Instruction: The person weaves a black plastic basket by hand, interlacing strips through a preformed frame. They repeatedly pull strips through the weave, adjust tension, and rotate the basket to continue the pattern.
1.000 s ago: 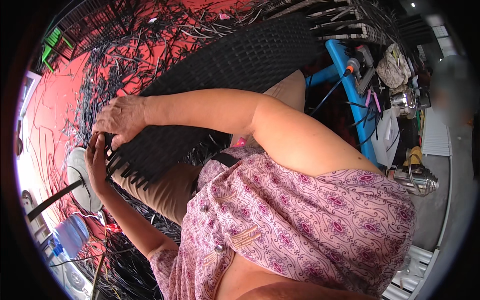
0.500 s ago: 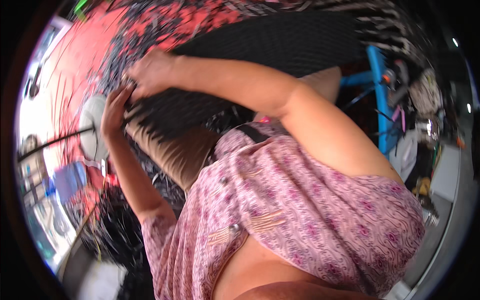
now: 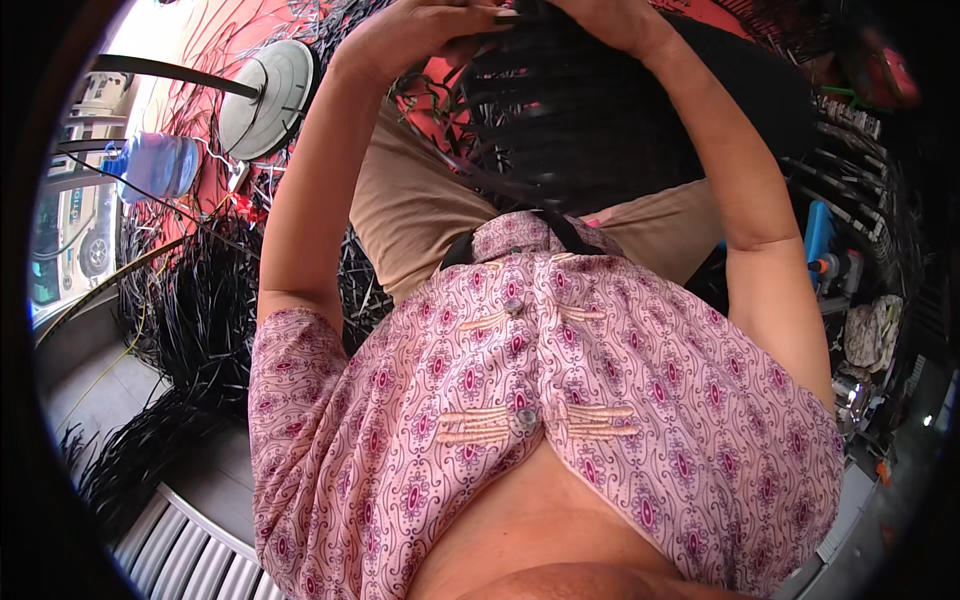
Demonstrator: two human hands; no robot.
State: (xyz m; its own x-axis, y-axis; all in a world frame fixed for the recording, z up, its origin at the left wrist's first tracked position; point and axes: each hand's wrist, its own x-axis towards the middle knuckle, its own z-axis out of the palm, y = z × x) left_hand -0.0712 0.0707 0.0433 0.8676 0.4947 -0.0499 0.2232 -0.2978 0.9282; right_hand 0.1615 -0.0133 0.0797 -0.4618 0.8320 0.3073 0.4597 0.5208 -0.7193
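Observation:
A large black woven mat [image 3: 640, 120] of flat strips lies across my lap, over my tan trousers. Loose black strips [image 3: 510, 110] stick out from its left side. My left hand [image 3: 415, 35] is at the upper edge of the view, its fingers bent together on the strips at the mat's far left part. Opposite it, my right hand [image 3: 615, 20] reaches in over the mat, close to the left one. Its fingertips run out of view at the top, so their grip is hidden.
Left of me stand a round grey base [image 3: 265, 100] with a dark pole and a clear blue water jug [image 3: 160, 165]. A heap of black strips [image 3: 210, 290] lies on the floor near a slatted metal seat [image 3: 190, 545]. Something blue [image 3: 818, 235] and assorted tools are at right.
My view has turned and levelled. Both hands now appear higher and farther right in the picture, and a gap shows between them where they were touching.

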